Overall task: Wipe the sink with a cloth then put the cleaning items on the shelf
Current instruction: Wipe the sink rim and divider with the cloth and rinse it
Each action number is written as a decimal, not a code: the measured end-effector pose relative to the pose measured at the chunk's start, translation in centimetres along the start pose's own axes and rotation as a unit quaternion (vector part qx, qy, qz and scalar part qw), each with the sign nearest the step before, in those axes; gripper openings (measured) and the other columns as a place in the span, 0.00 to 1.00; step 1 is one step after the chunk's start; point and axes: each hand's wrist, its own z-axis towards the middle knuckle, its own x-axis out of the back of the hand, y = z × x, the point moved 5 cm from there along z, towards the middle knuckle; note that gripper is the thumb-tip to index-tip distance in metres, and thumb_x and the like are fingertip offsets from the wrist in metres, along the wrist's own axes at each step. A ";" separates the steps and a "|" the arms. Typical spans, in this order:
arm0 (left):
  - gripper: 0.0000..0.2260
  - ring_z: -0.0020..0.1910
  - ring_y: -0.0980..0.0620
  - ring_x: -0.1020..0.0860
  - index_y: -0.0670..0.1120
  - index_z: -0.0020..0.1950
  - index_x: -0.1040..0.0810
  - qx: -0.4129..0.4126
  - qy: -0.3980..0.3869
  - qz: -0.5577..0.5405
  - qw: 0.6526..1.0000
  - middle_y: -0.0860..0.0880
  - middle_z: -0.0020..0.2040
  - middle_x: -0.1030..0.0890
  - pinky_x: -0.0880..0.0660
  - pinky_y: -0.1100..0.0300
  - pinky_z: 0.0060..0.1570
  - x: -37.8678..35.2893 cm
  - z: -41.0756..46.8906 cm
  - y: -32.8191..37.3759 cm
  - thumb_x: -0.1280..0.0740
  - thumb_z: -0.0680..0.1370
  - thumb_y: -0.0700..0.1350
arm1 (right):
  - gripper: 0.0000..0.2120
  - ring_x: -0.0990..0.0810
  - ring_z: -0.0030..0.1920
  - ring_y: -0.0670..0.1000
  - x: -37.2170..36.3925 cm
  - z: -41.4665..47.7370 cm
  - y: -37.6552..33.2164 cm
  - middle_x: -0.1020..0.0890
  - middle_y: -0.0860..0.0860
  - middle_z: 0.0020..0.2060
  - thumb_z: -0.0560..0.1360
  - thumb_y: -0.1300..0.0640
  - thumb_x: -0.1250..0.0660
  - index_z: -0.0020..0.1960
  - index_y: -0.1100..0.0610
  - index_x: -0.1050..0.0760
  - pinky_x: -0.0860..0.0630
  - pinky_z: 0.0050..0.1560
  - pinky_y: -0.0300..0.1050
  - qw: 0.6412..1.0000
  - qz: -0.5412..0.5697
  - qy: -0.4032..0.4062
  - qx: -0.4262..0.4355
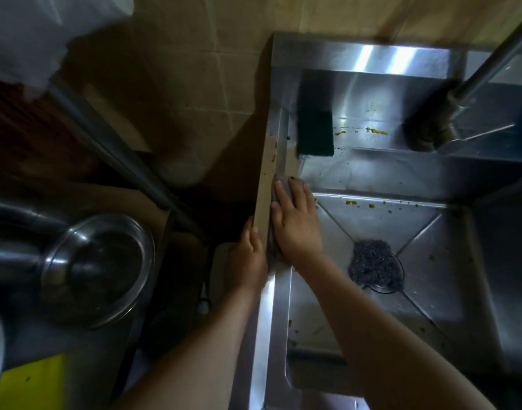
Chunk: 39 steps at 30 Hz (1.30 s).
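Observation:
My right hand (295,220) lies flat with straight fingers on a grey cloth (274,250), pressing it onto the left rim of the steel sink (279,294). My left hand (249,255) rests against the outer side of that rim, thumb on its edge. A dark green scouring pad (315,133) lies on the back ledge of the sink. A grey steel-wool scrubber (373,263) sits over the drain in the basin. Yellow food crumbs dot the ledge and basin.
A steel faucet pipe (484,63) rises at the back right. To the left, lower down, stand a steel bowl (100,270) and other metal vessels, with a yellow item (32,383) at the bottom left. A tiled wall is behind.

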 end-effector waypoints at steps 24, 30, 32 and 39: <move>0.20 0.58 0.46 0.25 0.56 0.72 0.39 0.008 -0.009 0.009 1.000 0.47 0.63 0.25 0.37 0.64 0.45 0.1 -0.3 0.6 0.53 0.81 0.54 | 0.21 0.51 0.76 0.57 0.1 1.6 -0.1 0.39 0.55 0.74 0.81 0.51 0.46 0.73 0.52 0.38 0.56 0.72 0.46 0.997 0.052 0.024 0.054; 0.19 0.57 0.46 0.25 0.56 0.73 0.40 0.009 -0.004 0.017 1.000 0.46 0.62 0.24 0.37 0.70 0.38 0.1 -0.4 0.6 0.52 0.81 0.54 | 0.22 0.52 0.76 0.57 0.5 4.8 0.0 0.41 0.55 0.75 0.82 0.50 0.50 0.75 0.53 0.42 0.55 0.75 0.51 0.999 0.011 0.027 0.041; 0.20 0.57 0.46 0.25 0.56 0.73 0.40 0.004 -0.002 0.010 1.000 0.46 0.63 0.25 0.36 0.66 0.41 0.2 -0.4 0.6 0.52 0.81 0.54 | 0.22 0.52 0.76 0.57 0.5 3.7 -0.2 0.41 0.55 0.75 0.82 0.51 0.49 0.75 0.53 0.42 0.55 0.74 0.51 0.999 0.012 0.026 0.045; 0.18 0.57 0.43 0.24 0.55 0.71 0.35 0.015 0.009 0.014 1.000 0.44 0.61 0.23 0.38 0.65 0.45 0.2 0.0 0.6 0.51 0.81 0.53 | 0.20 0.47 0.75 0.56 0.4 -1.3 -1.3 0.34 0.55 0.72 0.79 0.53 0.45 0.70 0.54 0.33 0.51 0.74 0.50 0.995 0.039 0.015 0.087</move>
